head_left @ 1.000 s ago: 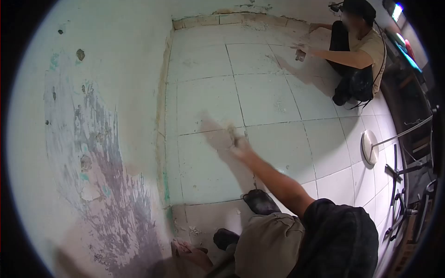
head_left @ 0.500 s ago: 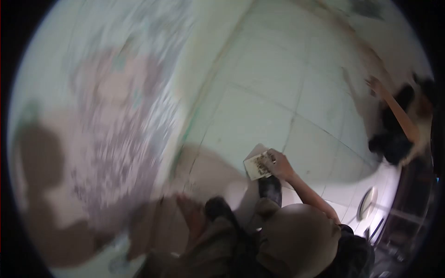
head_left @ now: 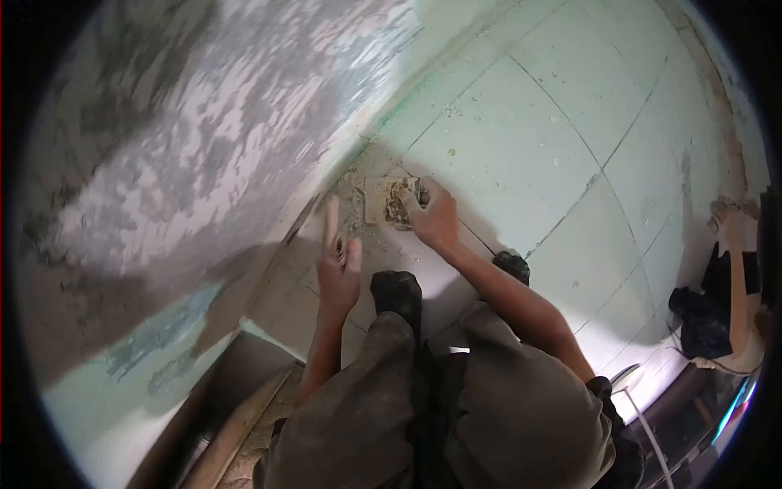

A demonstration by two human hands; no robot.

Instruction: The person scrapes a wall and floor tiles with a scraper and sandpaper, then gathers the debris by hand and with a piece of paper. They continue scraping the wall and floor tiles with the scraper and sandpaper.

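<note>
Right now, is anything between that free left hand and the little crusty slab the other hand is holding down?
Nothing visible: the left hand rests open beside the slab, with only crumbly floor between. The right hand already grips it.

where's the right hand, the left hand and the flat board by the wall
right hand (head_left: 433, 213), head view, on the back of the hand
left hand (head_left: 338, 269), head view, on the back of the hand
flat board (head_left: 376, 200), head view, on its bare left part
</note>
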